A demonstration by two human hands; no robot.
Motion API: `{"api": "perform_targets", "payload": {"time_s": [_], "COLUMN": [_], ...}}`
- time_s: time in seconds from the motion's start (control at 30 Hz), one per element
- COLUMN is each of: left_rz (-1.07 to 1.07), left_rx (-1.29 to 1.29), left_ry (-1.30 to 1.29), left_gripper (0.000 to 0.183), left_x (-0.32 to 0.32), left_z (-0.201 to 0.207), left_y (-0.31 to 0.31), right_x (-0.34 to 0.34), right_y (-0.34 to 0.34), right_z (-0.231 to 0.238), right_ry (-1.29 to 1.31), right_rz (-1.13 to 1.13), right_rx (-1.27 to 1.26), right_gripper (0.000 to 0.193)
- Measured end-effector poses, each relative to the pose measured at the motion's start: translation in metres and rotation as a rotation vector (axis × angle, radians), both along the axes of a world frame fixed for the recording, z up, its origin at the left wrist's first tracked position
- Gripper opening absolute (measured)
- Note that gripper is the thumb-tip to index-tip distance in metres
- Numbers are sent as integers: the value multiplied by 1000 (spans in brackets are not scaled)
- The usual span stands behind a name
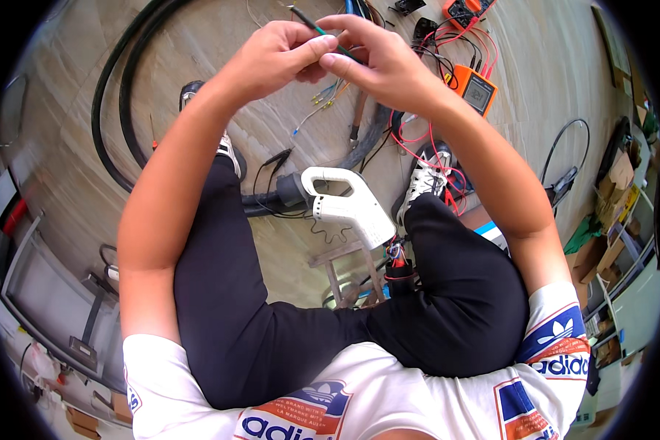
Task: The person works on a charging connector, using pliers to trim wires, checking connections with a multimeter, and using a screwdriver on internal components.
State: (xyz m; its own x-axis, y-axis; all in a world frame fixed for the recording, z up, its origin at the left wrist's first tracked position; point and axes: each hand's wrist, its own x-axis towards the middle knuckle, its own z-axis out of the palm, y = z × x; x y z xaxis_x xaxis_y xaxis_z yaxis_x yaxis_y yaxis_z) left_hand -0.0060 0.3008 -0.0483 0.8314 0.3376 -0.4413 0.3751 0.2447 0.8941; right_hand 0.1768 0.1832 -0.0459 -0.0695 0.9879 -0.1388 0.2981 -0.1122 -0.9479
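1. Wire (306, 20): one dark green wire, thin, held up between both hands at the top of the view. Long axis slants, upper left to lower right; the upper-left end sticks out past the left fingers, the other runs into the right hand.
2. Left hand (282, 55): thumb and index finger pinching the wire, other fingers curled under.
3. Right hand (385, 59): thumb and fingers closed round the wire's lower part, index finger arched above it.
4. In the way: left thumb tip covers the wire's middle, right fingers hide its lower end.
5. Just below the hands: a bunch of thin coloured wires (335, 92), too small to count.
6. Right of the hands: two meters, one orange with a screen (477, 92), one red-orange (466, 9) at the top edge. Red and black leads tangled round them, count unclear.
7. Left: thick black cable (123, 95), two curves showing.
8. Between the legs: one white plug handle (359, 213), stool (345, 253) partly hidden under it.
9. Two shoes: left (229, 154), partly behind the forearm; right (423, 176), red lead across it.
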Motion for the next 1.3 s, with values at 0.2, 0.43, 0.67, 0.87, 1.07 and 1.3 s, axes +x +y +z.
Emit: {"api": "perform_targets", "payload": {"time_s": [0.2,0.43,0.67,0.87,1.07,1.3], "left_rz": [-618,-144,295,305,565,813], "left_rx": [159,-141,-335,-261,-253,-126], "left_ry": [495,131,-246,-313,-293,-202], "left_gripper": [35,54,34,32,34,42], "left_x": [-39,-34,17,17,1,25], "left_z": [-43,-61,-5,13,24,59], "left_y": [14,-36,-39,-33,16,7], "right_x": [0,31,41,53,90,49], "right_y": [-14,-14,-7,-27,-173,-389], "right_z": [2,13,17,32,5,-57], "right_ry": [-123,-161,-243,-327,-556,-968], "right_rz": [-93,187,138,-22,-217,-119], "right_rx": [62,-29,29,202,-80,-653], "right_gripper": [30,31,34,25,21,58]}}
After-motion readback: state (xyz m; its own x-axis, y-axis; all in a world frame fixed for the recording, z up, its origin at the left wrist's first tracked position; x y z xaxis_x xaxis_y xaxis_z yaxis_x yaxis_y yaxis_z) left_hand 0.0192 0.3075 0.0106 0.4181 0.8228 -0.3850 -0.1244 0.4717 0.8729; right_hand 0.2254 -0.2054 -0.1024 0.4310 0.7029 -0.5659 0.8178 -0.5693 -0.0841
